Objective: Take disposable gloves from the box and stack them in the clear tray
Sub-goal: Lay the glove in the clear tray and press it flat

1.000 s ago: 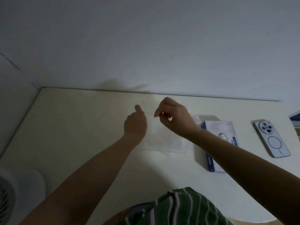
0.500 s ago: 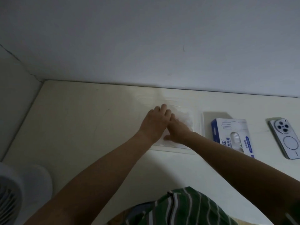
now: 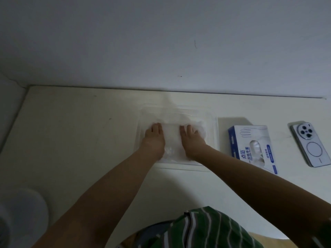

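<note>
Fingers straight, the left hand [image 3: 155,138] and right hand [image 3: 192,140] press flat, side by side but apart, on the disposable gloves [image 3: 172,135] piled inside the clear tray [image 3: 214,126]. The likely purpose is to flatten and level the stack. The glove box [image 3: 250,145] lies just right of the tray, within easy reach.

Bare forearms, no sleeves — a green garment [image 3: 206,228] with thin white stripes.

Gloves [image 3: 171,135] partly covered by left hand [image 3: 155,140] and right hand [image 3: 192,140]; count not resolvable. Tray [image 3: 215,133] near rim crossed by both forearms. White round object [image 3: 23,212], possibly a fan, cut off at lower left. Box [image 3: 250,138] small print not legible.
</note>
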`<state>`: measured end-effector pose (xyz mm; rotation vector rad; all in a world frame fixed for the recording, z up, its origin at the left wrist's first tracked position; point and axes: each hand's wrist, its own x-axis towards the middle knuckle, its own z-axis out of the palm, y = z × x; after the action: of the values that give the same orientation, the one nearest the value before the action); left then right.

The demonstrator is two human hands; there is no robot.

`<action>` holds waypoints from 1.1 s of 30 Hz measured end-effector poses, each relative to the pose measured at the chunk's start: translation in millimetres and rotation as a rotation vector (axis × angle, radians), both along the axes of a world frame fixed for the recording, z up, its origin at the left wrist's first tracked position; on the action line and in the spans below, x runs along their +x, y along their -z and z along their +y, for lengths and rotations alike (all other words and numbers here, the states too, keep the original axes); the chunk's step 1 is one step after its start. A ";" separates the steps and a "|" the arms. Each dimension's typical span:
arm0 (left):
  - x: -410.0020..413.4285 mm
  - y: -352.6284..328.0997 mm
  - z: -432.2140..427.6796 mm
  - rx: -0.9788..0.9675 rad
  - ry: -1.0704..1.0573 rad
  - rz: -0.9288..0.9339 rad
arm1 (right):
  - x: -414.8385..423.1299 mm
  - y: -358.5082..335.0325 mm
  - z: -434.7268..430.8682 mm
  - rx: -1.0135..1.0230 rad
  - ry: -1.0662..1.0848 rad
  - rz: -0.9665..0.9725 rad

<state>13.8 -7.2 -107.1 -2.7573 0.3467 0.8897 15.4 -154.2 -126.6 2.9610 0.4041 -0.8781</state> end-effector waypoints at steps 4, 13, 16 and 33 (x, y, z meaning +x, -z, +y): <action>1.4 -6.3 -1.9 -0.011 -0.049 0.068 | -0.2 -8.3 0.1 -0.002 0.002 0.012; 6.7 -61.5 -26.3 -0.350 -0.239 -0.362 | 7.1 -97.5 -31.4 0.450 -0.020 -0.229; 4.8 -82.9 -60.2 -0.532 -0.215 -0.475 | 8.7 -123.8 -73.1 0.577 0.091 -0.367; -44.7 -22.6 -230.9 -0.642 -0.098 0.033 | -70.8 -32.3 -230.7 0.225 0.324 -0.270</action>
<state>-30.9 -238.1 -84.5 -3.3667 0.5968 0.9836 -55.4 -384.9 -94.3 3.3527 0.0110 -0.4590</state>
